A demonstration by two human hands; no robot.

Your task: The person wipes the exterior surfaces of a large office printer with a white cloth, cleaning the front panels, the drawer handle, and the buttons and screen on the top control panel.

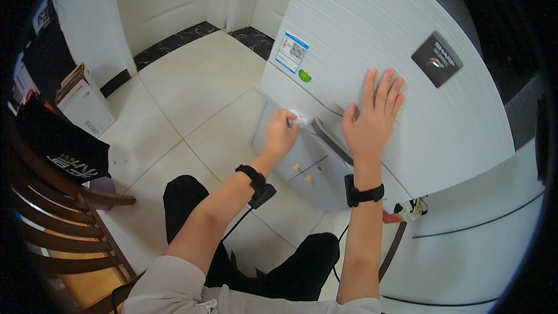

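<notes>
My left hand (pixel 281 133) pinches a small crumpled white tissue or cloth (pixel 299 117) against the edge of a white, textured Sharp refrigerator door (pixel 335 48). The hand is slightly blurred. A grey curved door handle (pixel 333 141) lies just right of the tissue, along the seam. Flat on the door, fingers spread, my right hand (pixel 372 117) rests to the right of the handle and holds nothing. A dark square badge (pixel 437 59) sits beyond its fingertips. On the door's left side are a printed label (pixel 292 52) and a round green sticker (pixel 304 76).
Below the handle, grey cabinet-like panels (pixel 301 152) bear small yellow knobs (pixel 297 168). At left stand a slatted wooden chair (pixel 69 244), a black bag (pixel 65 144) and a white carton (pixel 87 107). Cables run from both black wristbands (pixel 257 183). Tiled floor (pixel 209 126) extends towards closed doors (pixel 161 0).
</notes>
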